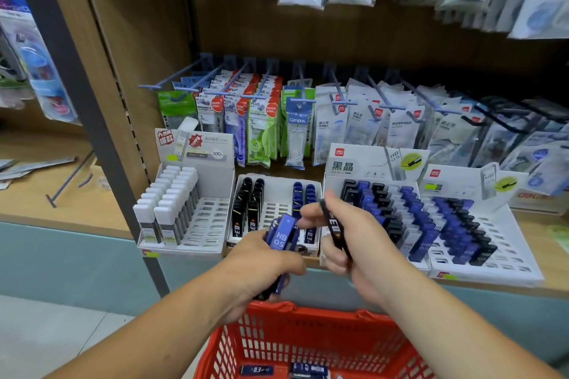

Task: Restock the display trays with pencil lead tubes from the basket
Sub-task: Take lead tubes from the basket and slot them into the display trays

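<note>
Lying at the bottom of the red basket (323, 315), a few lead tubes (256, 369) wait their turn. Just above the basket, the left hand (261, 264) grips a bundle of blue HB 0.5 tubes (281, 237), while the right hand (354, 249) pinches one black tube (334, 229). Beyond the basket, the middle tray (274, 209) shows many bare slots between its black and blue rows. Beyond and left, the white-capped tray (212, 218) is half empty too. Restocking looks well short of finished.

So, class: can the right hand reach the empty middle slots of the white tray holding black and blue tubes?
Probably yes: the right hand, pinching a slim black lead tube, hovers near those empty slots, whose back rows lie uncovered.
</note>
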Available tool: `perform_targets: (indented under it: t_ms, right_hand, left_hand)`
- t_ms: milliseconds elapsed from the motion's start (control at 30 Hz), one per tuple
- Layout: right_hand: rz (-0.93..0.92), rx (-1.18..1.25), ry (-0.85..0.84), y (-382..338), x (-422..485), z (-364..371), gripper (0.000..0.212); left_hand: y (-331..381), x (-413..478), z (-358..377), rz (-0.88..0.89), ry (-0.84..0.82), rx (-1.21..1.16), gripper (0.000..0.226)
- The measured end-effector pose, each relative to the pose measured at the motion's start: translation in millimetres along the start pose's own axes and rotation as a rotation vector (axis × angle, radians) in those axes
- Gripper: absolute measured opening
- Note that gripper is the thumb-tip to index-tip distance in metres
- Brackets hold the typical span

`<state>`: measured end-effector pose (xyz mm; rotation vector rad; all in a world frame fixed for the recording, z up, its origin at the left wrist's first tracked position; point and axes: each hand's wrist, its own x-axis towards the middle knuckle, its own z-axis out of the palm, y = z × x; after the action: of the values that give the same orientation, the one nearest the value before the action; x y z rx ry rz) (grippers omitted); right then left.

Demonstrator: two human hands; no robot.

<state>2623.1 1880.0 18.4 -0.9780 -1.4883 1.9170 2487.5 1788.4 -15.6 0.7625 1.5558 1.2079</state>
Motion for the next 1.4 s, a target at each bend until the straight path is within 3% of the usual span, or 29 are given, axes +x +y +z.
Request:
perform_targets:
  t_ms: [233, 500, 667, 867, 1100, 1267, 1400]
  right_hand:
    - [0.021, -0.01, -0.043, 1, -2, 0, 0.048]
    - [-0.041, -0.121, -0.103, 5, -3, 6, 0.027]
    - [-0.033, 0.074, -0.045, 6, 2, 5, 0.015]
    - [-0.072, 0.001, 0.066, 10, 6, 5, 0.011]
    - [-0.04, 0.029, 0.059, 7, 7, 11, 0.011]
    - [-0.107, -0.051, 0.101, 10, 7, 12, 0.009]
    - [-0.116, -0.301, 0.121, 17, 7, 13, 0.015]
  left_hand:
    - [-1, -1, -6, 0.012, 0.001, -0.049, 0.033]
    - [3, -4, -7, 0.089, 0.063, -0.182, 0.019]
    - [1, -7, -14, 0.1, 0.105, -0.185, 0.014]
    - [-1, -10, -22, 0.086, 0.118, -0.214, 0.03]
    - [4, -9, -31, 0.121, 0.179, -0.237, 0.027]
    - [4, -9, -40, 0.114, 0.244, -0.251, 0.024]
    - [5, -11, -52, 0.148, 0.304, -0.215, 0.023]
